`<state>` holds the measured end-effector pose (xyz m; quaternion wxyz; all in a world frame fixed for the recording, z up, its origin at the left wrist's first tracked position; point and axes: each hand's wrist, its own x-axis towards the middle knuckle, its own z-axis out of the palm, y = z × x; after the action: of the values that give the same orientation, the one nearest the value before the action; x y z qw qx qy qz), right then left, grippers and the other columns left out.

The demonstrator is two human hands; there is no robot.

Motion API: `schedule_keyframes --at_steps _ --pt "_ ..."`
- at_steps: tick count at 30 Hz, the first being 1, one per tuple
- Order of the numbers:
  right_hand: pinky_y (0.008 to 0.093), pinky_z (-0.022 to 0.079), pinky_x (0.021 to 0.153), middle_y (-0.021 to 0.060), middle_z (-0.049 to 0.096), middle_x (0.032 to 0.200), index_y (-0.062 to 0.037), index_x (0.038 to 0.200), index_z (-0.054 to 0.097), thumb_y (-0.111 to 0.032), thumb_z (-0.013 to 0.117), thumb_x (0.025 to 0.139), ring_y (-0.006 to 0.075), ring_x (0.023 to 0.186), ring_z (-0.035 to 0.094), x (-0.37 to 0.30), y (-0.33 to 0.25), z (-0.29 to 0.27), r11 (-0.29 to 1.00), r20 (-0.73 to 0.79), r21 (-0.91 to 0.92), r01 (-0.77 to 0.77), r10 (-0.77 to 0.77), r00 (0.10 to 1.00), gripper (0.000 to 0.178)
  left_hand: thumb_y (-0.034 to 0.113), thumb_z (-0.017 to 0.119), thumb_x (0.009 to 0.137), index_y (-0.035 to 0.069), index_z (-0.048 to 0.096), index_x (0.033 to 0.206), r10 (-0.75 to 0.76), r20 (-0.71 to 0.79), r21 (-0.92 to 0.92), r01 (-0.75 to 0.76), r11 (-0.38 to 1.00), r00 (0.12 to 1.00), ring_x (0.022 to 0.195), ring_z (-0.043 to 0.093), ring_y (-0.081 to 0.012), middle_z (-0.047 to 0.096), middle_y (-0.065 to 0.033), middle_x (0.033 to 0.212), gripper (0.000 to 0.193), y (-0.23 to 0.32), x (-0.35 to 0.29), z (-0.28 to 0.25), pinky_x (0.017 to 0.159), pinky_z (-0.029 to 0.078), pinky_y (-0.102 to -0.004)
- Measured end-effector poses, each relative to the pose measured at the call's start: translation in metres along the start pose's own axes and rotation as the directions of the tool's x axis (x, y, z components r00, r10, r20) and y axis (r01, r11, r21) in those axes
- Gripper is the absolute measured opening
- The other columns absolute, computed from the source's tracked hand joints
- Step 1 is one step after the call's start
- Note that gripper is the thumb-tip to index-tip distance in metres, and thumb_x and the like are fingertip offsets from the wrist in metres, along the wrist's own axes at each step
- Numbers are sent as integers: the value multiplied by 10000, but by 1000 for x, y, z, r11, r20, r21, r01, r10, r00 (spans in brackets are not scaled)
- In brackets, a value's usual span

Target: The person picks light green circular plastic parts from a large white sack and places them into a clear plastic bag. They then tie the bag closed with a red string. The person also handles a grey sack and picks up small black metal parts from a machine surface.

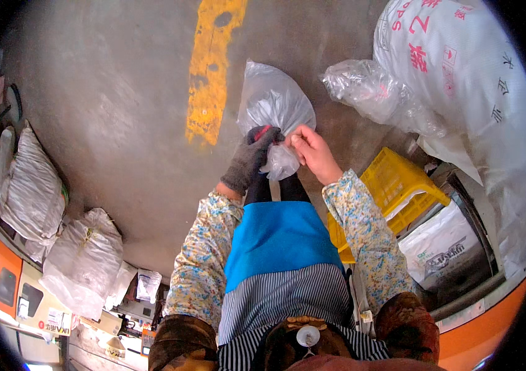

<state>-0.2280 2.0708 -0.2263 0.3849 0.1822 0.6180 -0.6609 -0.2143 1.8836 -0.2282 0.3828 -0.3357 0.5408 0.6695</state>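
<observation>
1. At the upper centre of the frame is the puffed, translucent plastic bag (278,99), its rounded body above my hands and a short crumpled end just below them.
2. My left hand (253,151), in a dark grey knitted glove, is closed around the gathered neck of this bag.
3. My right hand (312,151), bare, meets the neck from the other side with its fingers bent in; I cannot tell whether the fingertips pinch the film.
4. My floral-patterned fabric sleeves (204,247) come up from the bottom of the frame, on either side of my bright blue and striped cloth apron (281,241).
5. A worn yellow painted stripe (208,86) runs along the grey floor (120,136) at the top, left of the bag.
6. At the upper right, a crumpled clear plastic bundle (368,89) lies against a large white sack with red print (461,80).
7. Right of centre, below that sack, is a yellow plastic crate (402,179).
8. Two bulky whitish sacks (86,260) sit at the left and lower left.
</observation>
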Motion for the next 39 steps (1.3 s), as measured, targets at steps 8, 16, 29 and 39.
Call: schedule_keyframes --at_steps 8,16,29,39 --pt "325 472 772 117 580 1100 -10 845 565 -89 585 871 268 930 589 7 -36 11 818 155 -465 337 -300 941 86 202 639 840 73 582 979 548 176 720 -487 495 818 816 631 -343 640 -161 881 198 -1 2 11 679 493 -408" --pt "415 470 724 137 619 899 -30 899 586 -119 577 861 363 858 588 -3 -17 11 645 70 -690 329 -393 917 97 165 646 856 62 586 973 97 -54 243 -81 967 994 686 599 -225 620 -62 784 167 7 -4 4 655 486 -314" --pt "415 464 799 156 609 1014 -77 1031 594 21 536 802 367 950 576 7 2 23 806 -154 -538 247 -382 911 256 61 644 749 171 595 1152 518 311 734 -547 403 797 906 614 -274 621 -70 961 421 15 2 3 734 502 -341" --pt "368 477 783 201 655 971 -16 1071 617 -118 555 868 330 919 637 33 19 23 931 -158 -350 102 -166 973 235 147 594 754 191 607 1156 752 137 929 -348 129 645 909 623 -243 602 -58 1054 405 -1 22 18 710 504 -346"
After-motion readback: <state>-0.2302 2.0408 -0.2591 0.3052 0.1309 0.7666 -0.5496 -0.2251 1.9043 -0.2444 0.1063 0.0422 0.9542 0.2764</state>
